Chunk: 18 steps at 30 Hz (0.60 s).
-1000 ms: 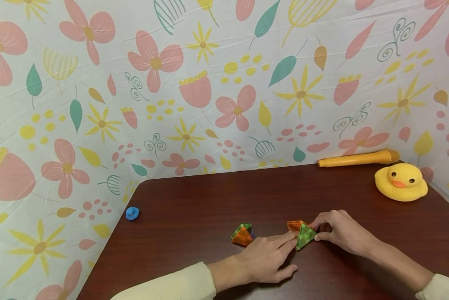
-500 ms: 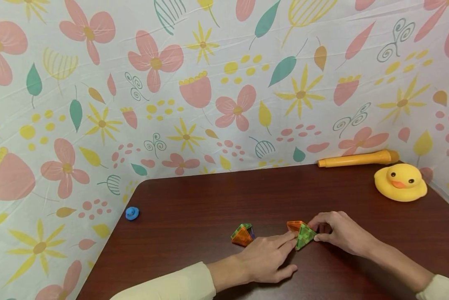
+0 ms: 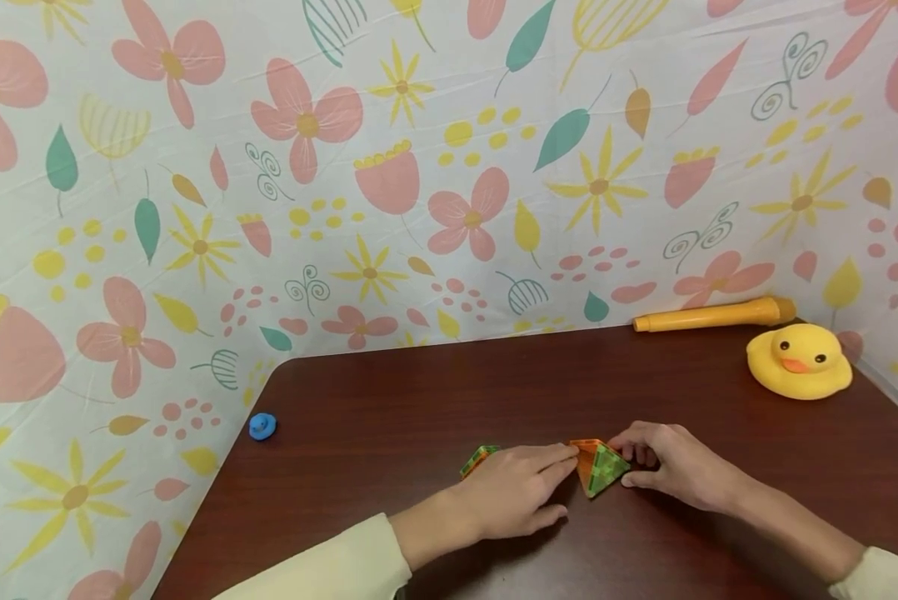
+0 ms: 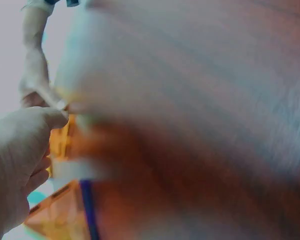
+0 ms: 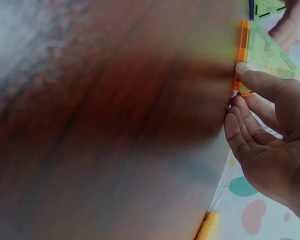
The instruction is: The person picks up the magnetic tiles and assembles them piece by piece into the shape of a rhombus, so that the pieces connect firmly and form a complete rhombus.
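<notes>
A small pyramid of translucent magnetic tiles (image 3: 605, 468), orange and green, stands on the dark table in the head view. My right hand (image 3: 685, 468) pinches its right side between thumb and fingers; the right wrist view shows the thumb on an orange edge below a green face (image 5: 270, 57). On the pyramid's left, my left hand (image 3: 512, 492) lies with fairly straight fingers, their tips touching the orange face. A second tile piece (image 3: 477, 458), green and orange, sits mostly hidden behind the left hand. The left wrist view shows an orange tile with a dark blue edge (image 4: 65, 212).
A small blue duck (image 3: 262, 426) sits near the table's left edge. At the back right are a yellow-orange toy microphone (image 3: 711, 316) and a large yellow duck (image 3: 797, 362). A flower-patterned cloth (image 3: 419, 275) rises behind the table.
My left hand has shifted slightly left and away from me, covering more of the second tile piece. The pyramid has turned, showing more of its orange face. The right hand stays on it.
</notes>
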Available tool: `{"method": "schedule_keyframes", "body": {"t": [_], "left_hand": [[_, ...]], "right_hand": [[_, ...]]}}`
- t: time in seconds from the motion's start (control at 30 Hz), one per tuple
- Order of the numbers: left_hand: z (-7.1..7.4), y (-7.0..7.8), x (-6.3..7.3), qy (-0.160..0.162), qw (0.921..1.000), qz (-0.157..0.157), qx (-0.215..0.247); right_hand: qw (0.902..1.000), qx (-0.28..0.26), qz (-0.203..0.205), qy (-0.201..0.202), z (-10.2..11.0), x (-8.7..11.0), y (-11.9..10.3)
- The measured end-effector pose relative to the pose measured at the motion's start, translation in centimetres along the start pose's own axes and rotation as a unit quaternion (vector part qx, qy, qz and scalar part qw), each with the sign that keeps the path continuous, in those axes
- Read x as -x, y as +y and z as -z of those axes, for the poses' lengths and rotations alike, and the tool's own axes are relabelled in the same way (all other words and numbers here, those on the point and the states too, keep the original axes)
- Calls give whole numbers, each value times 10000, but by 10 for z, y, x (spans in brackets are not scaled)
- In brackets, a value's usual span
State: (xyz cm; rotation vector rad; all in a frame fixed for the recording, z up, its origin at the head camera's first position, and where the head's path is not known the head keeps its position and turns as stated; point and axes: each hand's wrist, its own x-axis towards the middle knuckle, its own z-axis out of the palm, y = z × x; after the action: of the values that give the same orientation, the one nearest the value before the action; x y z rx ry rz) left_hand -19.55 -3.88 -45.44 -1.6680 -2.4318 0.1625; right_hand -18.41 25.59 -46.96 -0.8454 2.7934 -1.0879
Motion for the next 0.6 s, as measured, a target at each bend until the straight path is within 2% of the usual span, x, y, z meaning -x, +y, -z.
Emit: {"method": "schedule_keyframes", "body": {"t": [0.17,0.3,0.43,0.6], "left_hand": [[14,-21,9,45,9997,227,34],[25,-36,20,120,9973,580,434],[28,-50,34,-13,9873,1117,1126],[14,-62,54,-166,9725,1520,1757]], "right_hand": [[9999,58,39,-104,1,-4,-3],[9995,13,34,-306,2,-8,-7],[9991,17,117,-407,1,-10,-10],[9988,165,65,-465,-2,-11,-13]]}}
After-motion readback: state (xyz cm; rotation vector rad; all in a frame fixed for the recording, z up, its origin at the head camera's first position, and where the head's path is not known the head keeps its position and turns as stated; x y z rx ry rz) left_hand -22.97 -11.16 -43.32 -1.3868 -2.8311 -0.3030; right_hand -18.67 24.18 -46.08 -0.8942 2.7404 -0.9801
